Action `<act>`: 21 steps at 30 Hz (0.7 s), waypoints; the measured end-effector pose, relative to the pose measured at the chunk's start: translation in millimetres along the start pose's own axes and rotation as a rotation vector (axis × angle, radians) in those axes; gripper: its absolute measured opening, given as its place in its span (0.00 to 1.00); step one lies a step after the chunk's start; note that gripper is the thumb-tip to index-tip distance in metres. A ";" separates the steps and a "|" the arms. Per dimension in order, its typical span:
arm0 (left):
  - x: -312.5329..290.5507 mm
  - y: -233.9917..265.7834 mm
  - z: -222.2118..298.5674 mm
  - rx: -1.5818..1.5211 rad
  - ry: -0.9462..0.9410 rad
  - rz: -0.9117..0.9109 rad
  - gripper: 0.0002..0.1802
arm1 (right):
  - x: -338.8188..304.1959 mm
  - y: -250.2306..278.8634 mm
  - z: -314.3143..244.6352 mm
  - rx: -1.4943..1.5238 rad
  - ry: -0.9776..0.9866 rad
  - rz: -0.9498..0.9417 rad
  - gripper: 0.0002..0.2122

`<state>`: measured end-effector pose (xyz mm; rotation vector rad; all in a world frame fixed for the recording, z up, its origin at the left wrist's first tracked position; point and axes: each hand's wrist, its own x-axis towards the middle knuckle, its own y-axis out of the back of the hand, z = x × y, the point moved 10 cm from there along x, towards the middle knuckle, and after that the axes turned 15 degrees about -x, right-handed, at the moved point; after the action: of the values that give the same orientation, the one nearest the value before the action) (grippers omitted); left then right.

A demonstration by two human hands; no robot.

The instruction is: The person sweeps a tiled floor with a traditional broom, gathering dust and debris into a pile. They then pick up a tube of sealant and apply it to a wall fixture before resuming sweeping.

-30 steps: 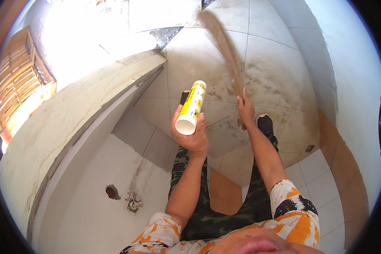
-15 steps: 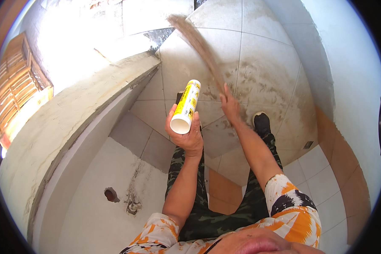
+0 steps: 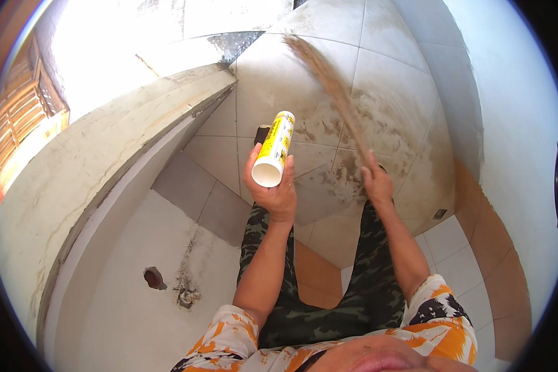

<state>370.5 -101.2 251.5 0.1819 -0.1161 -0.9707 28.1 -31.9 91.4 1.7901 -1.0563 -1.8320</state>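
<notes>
My left hand point(image 3: 273, 201) is wrapped round a white sealant cartridge point(image 3: 276, 146) with yellow and black print. The tube's open, hollow end points toward me and its far end is tilted up and away. In my right hand point(image 3: 378, 184) is the lower end of a long brown straw broom point(image 3: 335, 87), its fingers closed round it. The broom leans away to the upper left over the tiled floor point(image 3: 304, 56), slightly blurred. Whether its tip touches the tiles I cannot tell. Dark smears of dirt point(image 3: 378, 118) mark the tiles beside the broom.
A low wall with a pale ledge point(image 3: 105, 149) runs along my left; its white side has a round hole point(image 3: 154, 278). A bluish-white wall point(image 3: 508, 124) stands on the right above brown tiles point(image 3: 490, 260). A small dark floor drain point(image 3: 439, 214) lies near it. A wooden slatted piece point(image 3: 28, 118) stands far left.
My right hand has moved right and somewhat nearer to me, and the broom has swung right with it. The left hand still holds the cartridge in nearly the same place.
</notes>
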 end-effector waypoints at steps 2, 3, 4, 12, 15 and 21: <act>-1.4 1.0 2.9 0.045 -0.026 -0.002 0.39 | 8.7 41.1 18.0 -0.074 0.038 0.004 0.30; -2.3 0.6 1.5 0.032 -0.008 -0.010 0.39 | 17.6 57.7 25.2 -0.170 0.033 -0.037 0.30; -3.2 1.5 1.2 0.012 0.001 -0.003 0.39 | 28.9 76.0 13.2 -0.184 0.131 0.000 0.30; -4.8 1.3 12.0 -0.008 -0.041 0.017 0.39 | 75.6 176.7 13.6 -0.543 0.117 -0.008 0.31; -9.8 -5.4 10.8 -0.002 -0.044 -0.020 0.39 | 82.1 174.8 8.7 -0.552 0.335 0.079 0.31; -13.8 -3.4 5.6 0.061 0.001 -0.005 0.39 | 77.7 174.3 44.0 -0.586 0.173 0.105 0.32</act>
<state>359.0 -92.3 256.0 0.2387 -0.1443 -0.9730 -65.2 -189.9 159.9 1.4705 -0.4667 -1.6592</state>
